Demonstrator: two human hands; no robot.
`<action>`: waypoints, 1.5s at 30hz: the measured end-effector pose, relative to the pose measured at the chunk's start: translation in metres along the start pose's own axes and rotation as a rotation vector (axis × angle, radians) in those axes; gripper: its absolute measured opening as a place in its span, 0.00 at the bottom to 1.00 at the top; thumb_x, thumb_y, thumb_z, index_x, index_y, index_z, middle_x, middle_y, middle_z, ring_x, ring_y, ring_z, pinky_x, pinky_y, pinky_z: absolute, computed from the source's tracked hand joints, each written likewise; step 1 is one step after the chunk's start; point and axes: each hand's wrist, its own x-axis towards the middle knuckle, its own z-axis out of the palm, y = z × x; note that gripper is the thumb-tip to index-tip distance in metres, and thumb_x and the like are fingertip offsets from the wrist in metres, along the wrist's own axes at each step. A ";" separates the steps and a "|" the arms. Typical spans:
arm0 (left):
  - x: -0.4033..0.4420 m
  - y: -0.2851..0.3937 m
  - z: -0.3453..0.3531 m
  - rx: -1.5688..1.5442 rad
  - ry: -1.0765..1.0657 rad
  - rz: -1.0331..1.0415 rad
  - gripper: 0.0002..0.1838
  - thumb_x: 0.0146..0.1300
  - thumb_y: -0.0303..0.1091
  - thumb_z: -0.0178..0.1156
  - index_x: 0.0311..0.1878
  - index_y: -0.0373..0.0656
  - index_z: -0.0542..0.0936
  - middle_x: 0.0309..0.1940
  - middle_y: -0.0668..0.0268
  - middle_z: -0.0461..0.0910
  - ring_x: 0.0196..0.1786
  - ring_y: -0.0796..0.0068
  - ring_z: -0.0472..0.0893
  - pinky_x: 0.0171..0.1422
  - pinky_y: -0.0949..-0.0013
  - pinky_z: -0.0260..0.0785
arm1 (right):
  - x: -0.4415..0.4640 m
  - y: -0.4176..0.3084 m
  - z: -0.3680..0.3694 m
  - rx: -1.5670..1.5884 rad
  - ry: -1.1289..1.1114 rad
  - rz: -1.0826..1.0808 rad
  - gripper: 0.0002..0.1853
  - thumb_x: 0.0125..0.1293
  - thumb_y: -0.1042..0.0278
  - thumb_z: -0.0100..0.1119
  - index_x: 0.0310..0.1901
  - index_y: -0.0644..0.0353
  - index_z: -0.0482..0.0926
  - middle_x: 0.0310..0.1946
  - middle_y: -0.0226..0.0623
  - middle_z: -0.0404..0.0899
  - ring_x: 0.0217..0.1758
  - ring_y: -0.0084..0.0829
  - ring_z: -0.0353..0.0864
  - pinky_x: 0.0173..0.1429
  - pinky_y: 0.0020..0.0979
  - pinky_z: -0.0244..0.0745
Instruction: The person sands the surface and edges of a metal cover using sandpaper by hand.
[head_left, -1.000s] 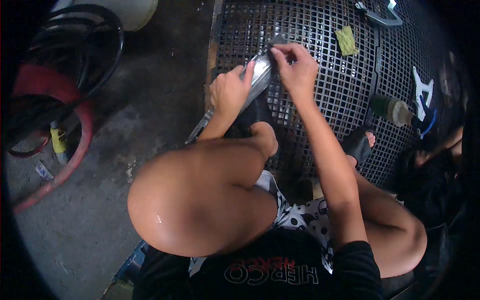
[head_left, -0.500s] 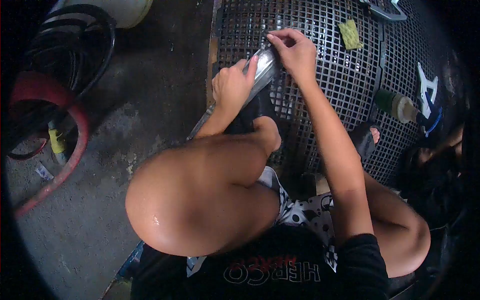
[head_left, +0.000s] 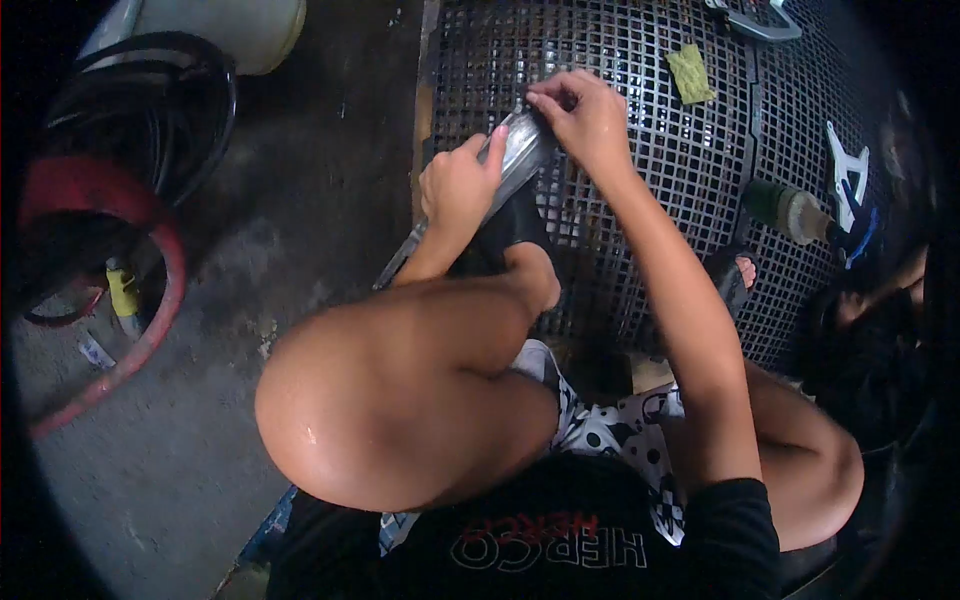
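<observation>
A long silvery metal part (head_left: 520,150) lies slantwise over my foot, its lower end passing under my left forearm. My left hand (head_left: 462,185) grips it around the middle, the thumb lying on top. At its upper end is my right hand (head_left: 588,118), with thumb and forefinger pinched together at the tip of the part. Whatever small thing may be between those fingertips is too small to make out.
Black grid matting (head_left: 640,150) bears a yellow-green cloth (head_left: 691,74), a green-and-beige bottle (head_left: 787,210), a white bracket (head_left: 847,175) and a grey handle-like part (head_left: 757,22). Left are black hoses (head_left: 228,110), a red hoop (head_left: 172,270) and a pale bucket (head_left: 250,35). Another person's arm (head_left: 890,285) shows right.
My right hand has shifted slightly left along the upper end of the metal part, its fingers still pinched. My left hand keeps its hold.
</observation>
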 end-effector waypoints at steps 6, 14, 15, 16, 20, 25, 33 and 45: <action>0.005 0.001 0.002 -0.013 -0.011 -0.003 0.28 0.73 0.62 0.54 0.37 0.48 0.89 0.27 0.41 0.84 0.36 0.34 0.85 0.44 0.40 0.77 | 0.008 0.005 0.022 0.077 0.138 0.014 0.08 0.56 0.67 0.77 0.35 0.60 0.89 0.29 0.41 0.84 0.33 0.38 0.85 0.41 0.35 0.80; 0.004 -0.007 -0.002 -0.077 -0.023 -0.032 0.29 0.73 0.62 0.54 0.38 0.46 0.89 0.28 0.38 0.82 0.38 0.31 0.83 0.47 0.38 0.75 | -0.008 0.020 0.002 0.261 0.114 0.288 0.08 0.63 0.66 0.75 0.42 0.57 0.91 0.30 0.32 0.89 0.30 0.20 0.83 0.40 0.25 0.79; 0.004 -0.006 -0.002 -0.071 -0.024 -0.033 0.29 0.73 0.62 0.54 0.38 0.46 0.89 0.28 0.38 0.82 0.38 0.31 0.83 0.47 0.38 0.75 | -0.013 0.018 0.005 0.322 0.115 0.277 0.09 0.62 0.66 0.76 0.42 0.58 0.90 0.29 0.32 0.88 0.31 0.20 0.83 0.40 0.24 0.79; 0.003 -0.005 -0.001 -0.065 -0.017 -0.034 0.28 0.73 0.62 0.54 0.38 0.46 0.89 0.28 0.38 0.82 0.38 0.31 0.83 0.46 0.38 0.75 | -0.015 0.016 0.009 0.327 0.119 0.280 0.09 0.62 0.66 0.76 0.42 0.58 0.90 0.29 0.32 0.88 0.31 0.20 0.83 0.40 0.24 0.79; 0.004 -0.006 0.001 -0.053 -0.011 -0.043 0.28 0.74 0.61 0.54 0.38 0.45 0.89 0.28 0.38 0.82 0.38 0.31 0.83 0.46 0.39 0.75 | -0.013 0.010 0.028 0.340 0.201 0.296 0.08 0.61 0.67 0.76 0.39 0.59 0.89 0.28 0.32 0.87 0.30 0.20 0.83 0.40 0.24 0.78; 0.005 -0.007 -0.001 -0.062 -0.003 -0.045 0.28 0.74 0.61 0.54 0.39 0.46 0.89 0.28 0.38 0.82 0.38 0.31 0.83 0.46 0.38 0.75 | 0.011 0.042 0.032 0.484 0.070 0.418 0.08 0.61 0.65 0.77 0.39 0.58 0.91 0.29 0.32 0.89 0.31 0.20 0.85 0.40 0.25 0.80; 0.003 -0.003 0.000 -0.042 -0.026 -0.019 0.28 0.74 0.60 0.54 0.39 0.45 0.89 0.28 0.38 0.82 0.38 0.32 0.83 0.46 0.38 0.75 | 0.004 0.016 0.028 0.379 0.037 0.372 0.10 0.62 0.62 0.77 0.40 0.58 0.91 0.30 0.32 0.89 0.31 0.19 0.85 0.41 0.25 0.79; 0.006 -0.008 0.002 -0.076 0.000 -0.035 0.28 0.73 0.62 0.55 0.38 0.46 0.89 0.27 0.39 0.83 0.38 0.32 0.84 0.45 0.39 0.76 | 0.007 0.005 0.046 0.289 0.251 0.286 0.09 0.61 0.65 0.76 0.37 0.59 0.89 0.28 0.37 0.88 0.30 0.26 0.87 0.40 0.29 0.81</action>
